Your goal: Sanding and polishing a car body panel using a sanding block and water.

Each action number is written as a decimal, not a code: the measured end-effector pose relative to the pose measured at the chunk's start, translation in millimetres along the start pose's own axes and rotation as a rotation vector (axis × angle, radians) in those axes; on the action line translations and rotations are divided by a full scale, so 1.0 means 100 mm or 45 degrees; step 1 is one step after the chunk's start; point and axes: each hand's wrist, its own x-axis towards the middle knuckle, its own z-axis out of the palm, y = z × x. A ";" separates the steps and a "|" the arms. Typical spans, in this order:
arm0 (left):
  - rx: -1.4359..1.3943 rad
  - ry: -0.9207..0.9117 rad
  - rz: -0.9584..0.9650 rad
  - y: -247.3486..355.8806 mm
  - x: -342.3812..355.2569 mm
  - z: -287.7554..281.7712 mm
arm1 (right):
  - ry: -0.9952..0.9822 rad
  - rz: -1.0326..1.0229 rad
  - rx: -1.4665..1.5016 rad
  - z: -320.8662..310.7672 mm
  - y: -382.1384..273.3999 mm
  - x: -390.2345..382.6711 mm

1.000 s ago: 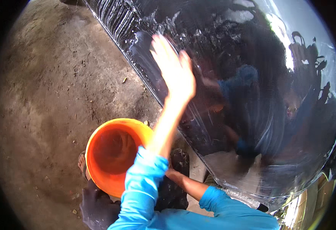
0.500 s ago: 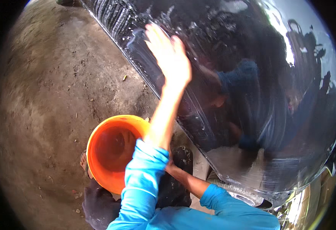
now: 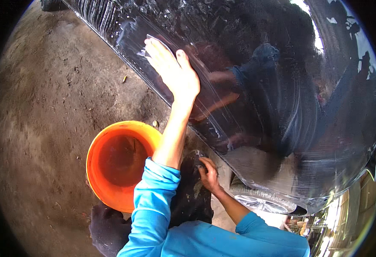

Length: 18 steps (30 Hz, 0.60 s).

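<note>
A pale flat cloth (image 3: 150,43), mostly hidden, is pressed by the flattened left hand (image 3: 173,70) onto the glossy black car panel (image 3: 273,85); below the panel, whatever is gripped by the right hand (image 3: 208,171) cannot be made out.

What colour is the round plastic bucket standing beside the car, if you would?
Orange, seen clearly in the head view: round plastic bucket.

orange bucket (image 3: 118,169), glossy black car panel (image 3: 256,85) (white soapy streaks), bright blue sleeves (image 3: 153,201), brown dirt ground (image 3: 46,128).

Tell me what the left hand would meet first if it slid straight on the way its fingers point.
Only more of the glossy black wet car panel; left hand already lies on it, apparently over a small pad.
</note>
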 end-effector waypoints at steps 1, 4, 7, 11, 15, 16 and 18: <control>-0.002 -0.015 0.002 0.01 -0.10 0.01 | 0.022 0.049 -0.108 -0.04 0.08 -0.02; -0.135 -0.275 0.043 0.36 -1.27 0.03 | 0.238 -0.012 -0.247 0.10 0.44 -0.24; -0.078 -0.656 -0.086 0.14 -2.65 -0.02 | 0.076 0.230 -0.006 0.39 -0.02 -0.03; -0.023 -0.276 -0.049 0.12 -1.43 0.11 | 0.196 0.220 -0.332 0.22 0.36 -0.24; 0.003 0.049 -0.130 -0.39 0.14 -0.02 | 0.202 0.218 -0.219 0.18 0.24 -0.21; 0.002 0.020 -0.106 -0.38 0.12 -0.07 | 0.196 0.244 -0.230 0.21 0.22 -0.22; 0.330 -0.155 -0.063 -0.03 -0.62 0.05 | 0.201 0.272 -0.270 0.20 0.31 -0.24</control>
